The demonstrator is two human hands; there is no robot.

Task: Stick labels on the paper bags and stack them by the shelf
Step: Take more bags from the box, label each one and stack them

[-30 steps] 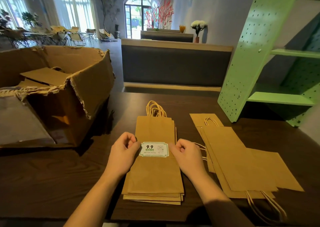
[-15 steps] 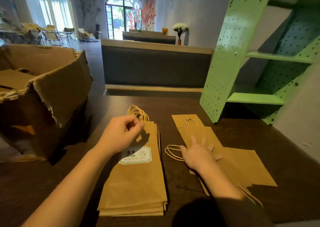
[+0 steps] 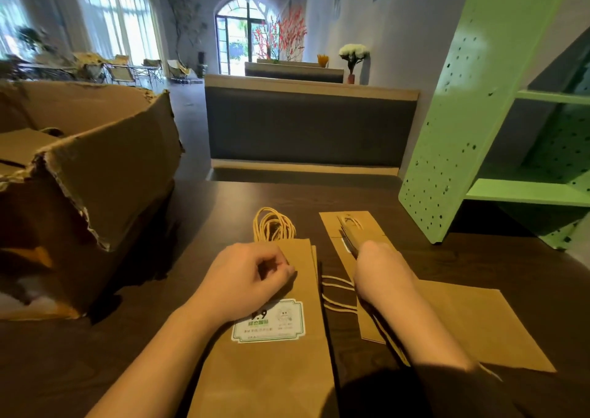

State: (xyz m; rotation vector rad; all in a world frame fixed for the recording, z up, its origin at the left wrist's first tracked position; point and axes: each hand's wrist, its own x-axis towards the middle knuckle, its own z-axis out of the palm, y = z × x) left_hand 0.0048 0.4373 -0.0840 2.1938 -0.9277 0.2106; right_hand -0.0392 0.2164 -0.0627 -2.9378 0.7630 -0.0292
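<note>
A torn cardboard box [image 3: 95, 178] sits at the far left of the dark surface [image 3: 64, 369]. The left hand [image 3: 245, 280] rests on the stack of paper bags [image 3: 271, 369], just above the label [image 3: 269, 322] stuck to the top bag, fingers curled in; I cannot tell whether it pinches anything. The right hand [image 3: 383, 271] grips a lifted bag [image 3: 348, 234], tilted up on edge over the loose bags [image 3: 472, 325] lying near the green shelf [image 3: 463, 130]

Label [image 3: 277, 322]: upper-left corner under left hand [image 3: 245, 278], small print blurred, unreadable. Right hand [image 3: 381, 272]: fingertips hidden. Cardboard box [image 3: 105, 175] cut off at left edge.
</note>
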